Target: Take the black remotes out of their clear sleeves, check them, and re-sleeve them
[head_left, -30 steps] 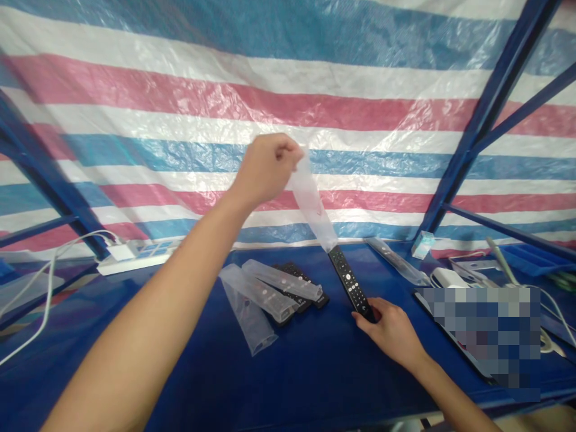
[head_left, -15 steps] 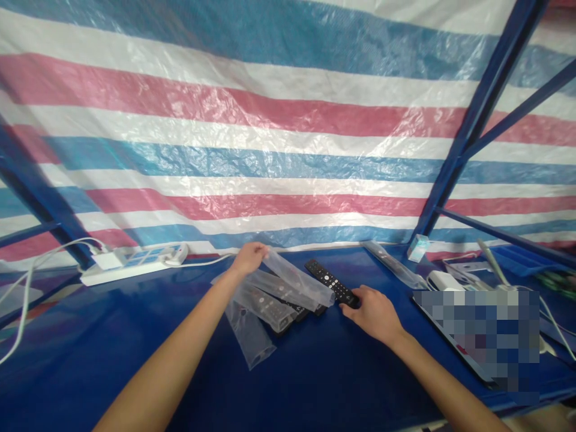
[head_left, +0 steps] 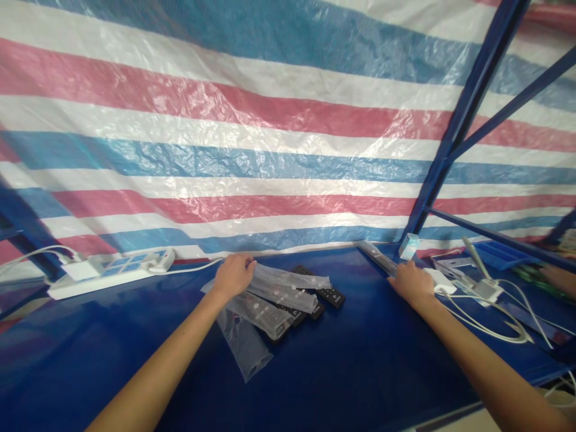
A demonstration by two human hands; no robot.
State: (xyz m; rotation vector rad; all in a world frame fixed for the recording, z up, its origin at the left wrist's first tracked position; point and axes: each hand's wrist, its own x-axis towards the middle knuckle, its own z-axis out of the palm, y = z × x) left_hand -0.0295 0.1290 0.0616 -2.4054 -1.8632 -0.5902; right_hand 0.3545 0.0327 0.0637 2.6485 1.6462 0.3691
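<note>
My left hand [head_left: 234, 276] is closed on the far end of a clear plastic sleeve [head_left: 290, 278], the topmost of a fanned pile. Several black remote controls [head_left: 332, 297] lie in that pile, some inside or under cloudy sleeves. An apparently flat sleeve [head_left: 245, 345] lies at the near left of the pile. Over to the right, my right hand [head_left: 411, 282] has its fingers closed around the near end of a bagged remote control [head_left: 377, 257]. The fingertips there are partly hidden.
A white power strip [head_left: 112, 273] with plugs stands at the back left. Beyond my right hand are a small light-blue box [head_left: 409, 246], a white charger [head_left: 440, 281], tangled white cables [head_left: 490, 336] and a blue tray [head_left: 499, 258]. Another person's hand [head_left: 558, 279] shows at the right edge.
My right hand has let go of the bare remote on the pile and moved right to the bagged one. My left hand has lowered its sleeve. The dark-edged flat object at right is gone from view.
</note>
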